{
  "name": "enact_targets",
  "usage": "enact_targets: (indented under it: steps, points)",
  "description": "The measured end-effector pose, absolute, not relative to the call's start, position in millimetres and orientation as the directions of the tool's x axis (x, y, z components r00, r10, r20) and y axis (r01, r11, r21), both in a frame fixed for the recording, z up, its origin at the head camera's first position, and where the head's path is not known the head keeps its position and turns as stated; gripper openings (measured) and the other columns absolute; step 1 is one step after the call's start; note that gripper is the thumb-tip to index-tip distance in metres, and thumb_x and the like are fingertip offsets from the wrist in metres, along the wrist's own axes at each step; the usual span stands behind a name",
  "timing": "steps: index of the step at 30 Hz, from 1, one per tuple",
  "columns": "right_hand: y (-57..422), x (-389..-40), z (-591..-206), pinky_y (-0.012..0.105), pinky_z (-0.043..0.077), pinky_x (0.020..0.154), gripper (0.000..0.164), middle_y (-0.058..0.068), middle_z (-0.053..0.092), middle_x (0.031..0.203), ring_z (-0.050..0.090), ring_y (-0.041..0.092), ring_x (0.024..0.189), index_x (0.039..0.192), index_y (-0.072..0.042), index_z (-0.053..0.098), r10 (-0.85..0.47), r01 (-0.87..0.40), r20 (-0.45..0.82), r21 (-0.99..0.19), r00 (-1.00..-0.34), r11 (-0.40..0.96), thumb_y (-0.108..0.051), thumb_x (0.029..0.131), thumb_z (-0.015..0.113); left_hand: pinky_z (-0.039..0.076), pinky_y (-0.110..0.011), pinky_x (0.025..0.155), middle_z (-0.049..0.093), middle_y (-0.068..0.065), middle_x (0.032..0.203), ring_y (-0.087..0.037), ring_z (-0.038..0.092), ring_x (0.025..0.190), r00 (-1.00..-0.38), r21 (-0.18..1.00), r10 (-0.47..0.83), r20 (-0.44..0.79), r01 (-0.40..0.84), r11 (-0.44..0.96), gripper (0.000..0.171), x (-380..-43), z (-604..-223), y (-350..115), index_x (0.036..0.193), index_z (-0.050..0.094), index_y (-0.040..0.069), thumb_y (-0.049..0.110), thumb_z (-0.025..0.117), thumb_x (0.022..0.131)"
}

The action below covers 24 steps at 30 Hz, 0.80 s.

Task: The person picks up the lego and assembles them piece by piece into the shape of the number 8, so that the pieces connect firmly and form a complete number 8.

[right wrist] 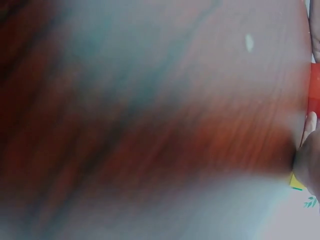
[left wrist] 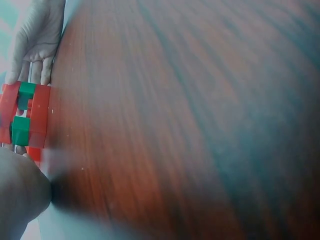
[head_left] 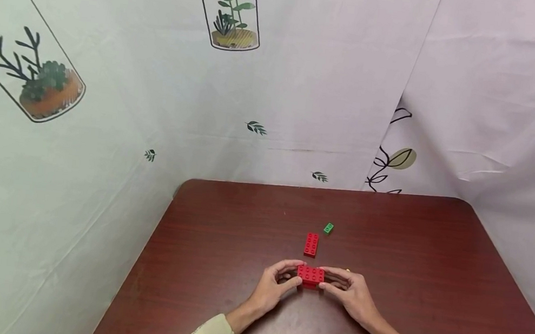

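Near the front middle of the table, both hands hold a red toy building brick (head_left: 310, 274) with studs on top. My left hand (head_left: 272, 286) pinches its left end between thumb and fingers. At the opposite end, my right hand (head_left: 353, 296) grips it the same way. The left wrist view shows green bricks (left wrist: 21, 131) sandwiched between this brick and another red brick (left wrist: 39, 116) below. Only part of the red stack (right wrist: 314, 90) appears at the right wrist view's edge.
Beyond the hands lie a loose red brick (head_left: 311, 244) and a small green brick (head_left: 328, 228). A yellow piece (right wrist: 296, 181) peeks out behind the right hand. The dark red-brown table (head_left: 222, 222) meets printed fabric walls (head_left: 303, 111) at its back.
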State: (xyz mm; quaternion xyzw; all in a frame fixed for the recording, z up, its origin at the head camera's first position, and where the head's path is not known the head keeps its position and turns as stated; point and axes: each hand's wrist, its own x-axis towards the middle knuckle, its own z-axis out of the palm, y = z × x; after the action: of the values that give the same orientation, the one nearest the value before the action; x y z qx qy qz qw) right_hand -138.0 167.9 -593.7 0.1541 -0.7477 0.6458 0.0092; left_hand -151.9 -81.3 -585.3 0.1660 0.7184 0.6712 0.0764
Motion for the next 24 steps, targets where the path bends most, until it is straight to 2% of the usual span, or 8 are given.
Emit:
enact_targets:
  steps: [5, 12, 20, 24]
  points:
    - [166.3, -138.5, -593.4, 0.028, 0.061, 0.085, 0.037, 0.016, 0.076, 0.122, 0.074, 0.015, 0.109, 0.128, -0.003, 0.075, -0.223, -0.238, 0.207, -0.963, -0.953, 0.123, -0.011, 0.093, 0.084, 0.053, -0.029, 0.096, 0.072, -0.009, 0.134, -0.016, 0.067, 0.119, -0.93, 0.987, 0.348, 0.122, 0.151, 0.058, 0.042, -152.3, -584.7, -84.2, 0.137, 0.07, 0.007, 0.006, 0.08, 0.096]
    - [164.5, -141.1, -593.1, 0.025, 0.06, 0.088, 0.037, 0.022, 0.075, 0.121, 0.073, 0.013, 0.11, 0.128, 0.004, 0.072, -0.245, -0.251, 0.224, -0.964, -0.943, 0.083, -0.004, 0.093, 0.082, 0.052, -0.031, 0.097, 0.071, -0.006, 0.136, -0.017, 0.065, 0.122, -0.934, 0.988, 0.342, 0.103, 0.137, 0.076, 0.048, -152.5, -583.5, -86.4, 0.139, 0.069, 0.01, 0.007, 0.083, 0.093]
    - [166.6, -140.6, -590.4, 0.023, 0.058, 0.09, 0.04, 0.027, 0.072, 0.125, 0.071, 0.008, 0.112, 0.131, 0.009, 0.069, -0.257, -0.207, 0.19, -0.977, -0.948, 0.042, -0.002, 0.094, 0.08, 0.053, -0.034, 0.1, 0.072, -0.009, 0.133, -0.018, 0.065, 0.119, -0.934, 0.981, 0.321, 0.154, 0.182, 0.059, 0.042, -150.1, -586.5, -85.2, 0.135, 0.071, 0.008, 0.008, 0.082, 0.094]
    - [167.2, -140.8, -588.5, 0.025, 0.059, 0.09, 0.047, 0.031, 0.068, 0.13, 0.071, 0.008, 0.112, 0.134, 0.013, 0.065, -0.264, -0.183, 0.17, -0.983, -0.949, 0.023, 0.001, 0.092, 0.08, 0.053, -0.033, 0.101, 0.072, -0.008, 0.132, -0.018, 0.065, 0.117, -0.939, 0.987, 0.314, 0.137, 0.156, 0.038, 0.04, -149.2, -587.2, -85.0, 0.135, 0.072, 0.008, 0.008, 0.081, 0.096]
